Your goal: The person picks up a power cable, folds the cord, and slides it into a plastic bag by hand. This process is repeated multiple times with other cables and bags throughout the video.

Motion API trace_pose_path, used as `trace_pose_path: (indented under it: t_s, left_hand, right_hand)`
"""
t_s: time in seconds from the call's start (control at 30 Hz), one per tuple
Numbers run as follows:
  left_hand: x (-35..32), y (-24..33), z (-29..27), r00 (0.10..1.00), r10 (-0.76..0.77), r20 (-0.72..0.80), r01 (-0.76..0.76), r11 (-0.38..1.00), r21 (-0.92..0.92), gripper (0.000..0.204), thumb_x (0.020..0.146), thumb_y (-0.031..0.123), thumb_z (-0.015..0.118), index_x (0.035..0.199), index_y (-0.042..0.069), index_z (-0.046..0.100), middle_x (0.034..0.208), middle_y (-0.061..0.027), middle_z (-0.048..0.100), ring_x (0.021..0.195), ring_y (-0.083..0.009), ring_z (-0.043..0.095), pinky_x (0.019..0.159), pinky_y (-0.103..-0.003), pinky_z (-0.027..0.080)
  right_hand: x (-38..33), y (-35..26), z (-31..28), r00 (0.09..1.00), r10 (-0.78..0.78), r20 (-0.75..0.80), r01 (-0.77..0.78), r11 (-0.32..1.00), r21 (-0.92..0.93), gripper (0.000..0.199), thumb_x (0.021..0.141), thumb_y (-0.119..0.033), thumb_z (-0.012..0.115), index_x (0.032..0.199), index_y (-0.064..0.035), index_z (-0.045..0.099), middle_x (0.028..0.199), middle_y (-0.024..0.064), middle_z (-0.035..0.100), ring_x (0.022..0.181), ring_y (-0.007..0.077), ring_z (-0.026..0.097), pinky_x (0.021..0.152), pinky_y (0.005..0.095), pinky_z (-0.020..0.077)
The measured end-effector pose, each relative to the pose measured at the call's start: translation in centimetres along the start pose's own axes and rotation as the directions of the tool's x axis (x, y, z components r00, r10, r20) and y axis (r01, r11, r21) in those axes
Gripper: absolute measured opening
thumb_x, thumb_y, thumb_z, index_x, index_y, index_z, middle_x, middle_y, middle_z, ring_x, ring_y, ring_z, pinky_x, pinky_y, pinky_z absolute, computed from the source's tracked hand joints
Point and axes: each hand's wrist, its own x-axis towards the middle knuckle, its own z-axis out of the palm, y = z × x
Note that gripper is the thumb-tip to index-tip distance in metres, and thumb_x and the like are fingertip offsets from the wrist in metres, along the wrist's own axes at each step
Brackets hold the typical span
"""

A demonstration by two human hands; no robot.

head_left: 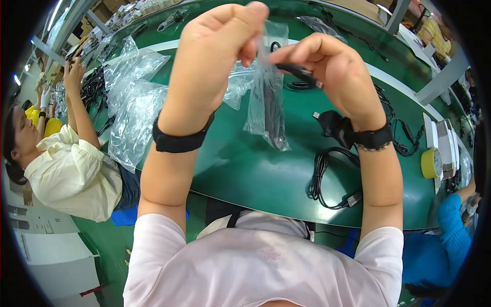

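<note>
My left hand (212,51) is raised over the bench, its thumb and fingers pinched on the top of a clear plastic bag (261,120). The bag hangs down, and something dark and long shows through it. Close by on the right, my right hand (342,66) has its fingers curled round a black cable (294,69) with a plug end near its palm. The right fingertips are at the bag's upper edge and slightly blurred. Black bands (179,137) circle both my wrists. Below the right forearm lies a coiled black cable (318,174) with a metal-ended plug.
Loose clear bags (135,97) heap on the green bench (240,171) at left, beside piled black cables (92,84). At right are more cables (406,135), white boxes (442,146) and a yellow tape roll (431,163). A co-worker (76,169) works at left, another (452,230) at lower right.
</note>
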Motion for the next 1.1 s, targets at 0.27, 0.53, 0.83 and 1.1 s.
trace_pose_path:
  t_s: [0.27, 0.53, 0.83, 1.1]
  left_hand:
    - [-0.4, -0.3, -1.1, 0.957, -0.175, 0.233, 0.243, 0.920, -0.306, 0.026, 0.092, 0.026, 0.046, 0.075, 0.006, 0.047, 0.060, 0.0035, 0.039, 0.057, -0.0084, 0.040, 0.052, -0.021, 0.034]
    - [-0.6, -0.5, -1.4, 0.972, -0.152, 0.182, 0.202, 0.933, -0.299, 0.026, 0.091, 0.026, 0.048, 0.076, 0.005, 0.050, 0.061, 0.0029, 0.042, 0.056, -0.0077, 0.040, 0.053, -0.021, 0.034]
    - [-1.7, -1.9, 1.7, 0.978, -0.172, 0.119, 0.188, 0.972, -0.138, 0.027, 0.090, 0.024, 0.052, 0.070, 0.005, 0.052, 0.061, 0.0019, 0.047, 0.055, -0.0068, 0.042, 0.053, -0.020, 0.035]
    - [-1.2, -2.5, -0.8, 0.963, -0.270, 0.003, 0.259, 0.920, -0.293, 0.033, 0.087, 0.029, 0.055, 0.063, 0.007, 0.048, 0.054, 0.0009, 0.047, 0.050, -0.0076, 0.041, 0.049, -0.022, 0.034]
  right_hand:
    - [0.0, 0.5, 1.1, 0.986, -0.071, 0.151, 0.153, 0.741, -0.653, 0.063, 0.078, -0.032, 0.065, 0.128, -0.0045, 0.037, 0.114, 0.0099, 0.055, 0.106, 0.0235, 0.054, 0.089, 0.0323, 0.0425]
    - [-0.1, -0.6, -0.1, 0.973, -0.230, 0.011, 0.124, 0.485, -0.865, 0.037, 0.076, -0.018, 0.067, 0.107, -0.0046, 0.052, 0.095, 0.0107, 0.059, 0.066, 0.0236, 0.054, 0.066, 0.0319, 0.0474]
    - [-0.7, -2.0, 1.9, 0.997, -0.005, -0.071, -0.066, 0.318, -0.946, 0.031, 0.069, -0.017, 0.071, 0.081, -0.0039, 0.046, 0.066, 0.0084, 0.054, 0.056, 0.0290, 0.053, 0.049, 0.0326, 0.0412]
    - [-1.0, -2.4, -0.5, 0.927, 0.143, 0.347, 0.176, 0.651, -0.739, 0.046, 0.080, -0.038, 0.060, 0.109, -0.0038, 0.058, 0.075, 0.0095, 0.052, 0.067, 0.0218, 0.052, 0.061, 0.0311, 0.0427]
